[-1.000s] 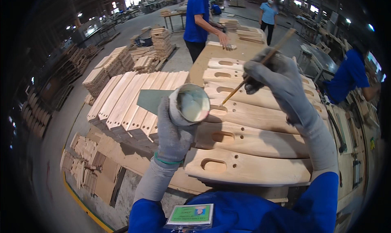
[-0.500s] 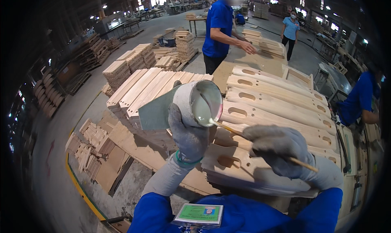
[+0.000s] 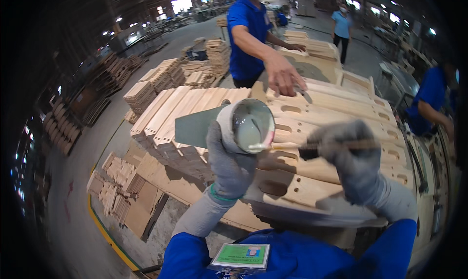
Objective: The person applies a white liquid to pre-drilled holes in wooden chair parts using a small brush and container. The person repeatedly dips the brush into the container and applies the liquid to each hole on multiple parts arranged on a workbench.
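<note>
My gloved left hand (image 3: 231,169) is wrapped round a round cup (image 3: 225,125), tilted so that its mouth faces me. Whitish, glue-like liquid (image 3: 253,130) sits inside. A flat grey-green plate (image 3: 196,128) juts out to the left behind the cup; whether I grip it too, I cannot tell. In my gloved right hand (image 3: 355,159), slightly blurred, a thin wooden stick (image 3: 282,146) lies nearly level, its white-coated tip at the cup's lower rim. Below both hands lie pale wooden boards (image 3: 312,187) with oval slots and small holes, side by side.
Across the boards a co-worker in blue (image 3: 243,40) stretches a bare hand (image 3: 285,76) over the far boards. Stacked planks (image 3: 168,111) stand to the left, with wood pieces (image 3: 117,174) lower down. Another person in blue (image 3: 429,101) works at right; one stands farther back (image 3: 341,25).
The stick has swung from a slant to nearly level, its tip still at the cup's rim. The co-worker's arm has reached forward over the boards. My view has shifted slightly.
</note>
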Demonstrator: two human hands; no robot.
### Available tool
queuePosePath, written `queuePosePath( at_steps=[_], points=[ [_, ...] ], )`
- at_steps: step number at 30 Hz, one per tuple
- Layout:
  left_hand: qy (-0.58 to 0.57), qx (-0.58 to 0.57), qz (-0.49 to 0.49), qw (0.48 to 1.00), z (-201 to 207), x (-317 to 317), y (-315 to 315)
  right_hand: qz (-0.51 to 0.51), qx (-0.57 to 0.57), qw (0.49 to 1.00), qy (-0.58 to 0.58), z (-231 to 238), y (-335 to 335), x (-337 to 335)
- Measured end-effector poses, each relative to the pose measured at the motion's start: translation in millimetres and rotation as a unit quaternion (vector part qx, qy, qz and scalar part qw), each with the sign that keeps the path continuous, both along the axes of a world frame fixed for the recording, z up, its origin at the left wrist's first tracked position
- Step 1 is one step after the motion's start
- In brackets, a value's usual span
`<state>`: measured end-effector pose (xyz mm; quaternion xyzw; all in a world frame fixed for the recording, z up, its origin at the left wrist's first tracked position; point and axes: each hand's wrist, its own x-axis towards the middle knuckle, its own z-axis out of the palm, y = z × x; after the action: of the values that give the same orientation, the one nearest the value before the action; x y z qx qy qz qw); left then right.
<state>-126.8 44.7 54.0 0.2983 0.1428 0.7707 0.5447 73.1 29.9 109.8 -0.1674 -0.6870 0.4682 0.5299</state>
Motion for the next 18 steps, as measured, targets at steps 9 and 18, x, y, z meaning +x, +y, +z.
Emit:
queuePosePath(
  at_steps=[9, 18],
  points=[
    [0.139, -0.058, -0.122, 0.981, -30, -13, 15, -0.171, -0.012, 0.922, -0.347, 14, 57, 27],
    [0.191, -0.025, -0.086, 0.978, -36, -9, 15, -0.179, 0.358, 0.827, -0.395, -37, 80, 25]
  ],
)
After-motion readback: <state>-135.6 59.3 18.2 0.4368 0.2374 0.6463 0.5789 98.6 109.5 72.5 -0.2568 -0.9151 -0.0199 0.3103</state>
